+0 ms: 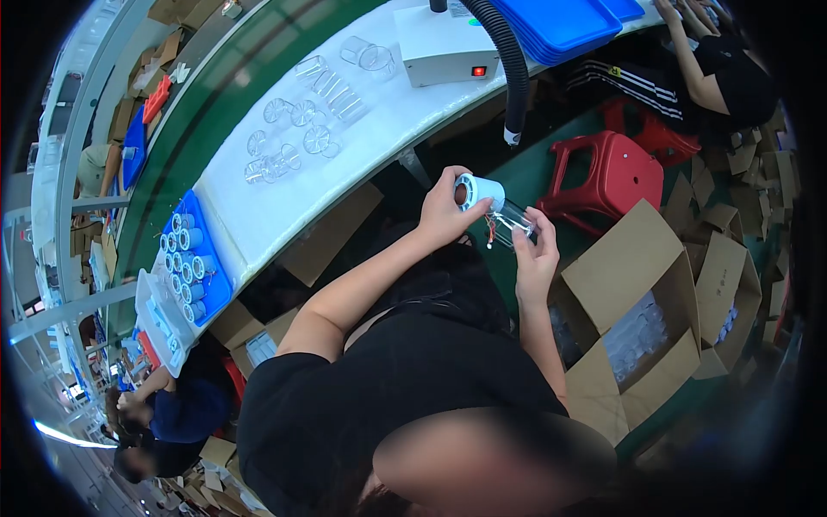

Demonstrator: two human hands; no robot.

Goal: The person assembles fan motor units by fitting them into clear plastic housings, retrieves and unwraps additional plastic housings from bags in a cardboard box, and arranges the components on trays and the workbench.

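We've got the white cylinder (476, 191) gripped in our left hand (445, 214). Our right hand (536, 257) pinches the clear tube (514, 221) onto its end. Looks mid-assembly; next it probably needs lining up straight.

Two hands, left (444, 215) and right (534, 258), hold one white cylinder (479, 191) joined to one clear tube (514, 222). On the tabletop (284, 202) lie about eight clear tubes (301, 129) and one white box (444, 43). One blue tray (217, 284) holds roughly ten white cylinders. Blue trays (564, 26) sit in one stack. Two red stools (603, 172) and two open cartons (637, 327) stand on the floor.
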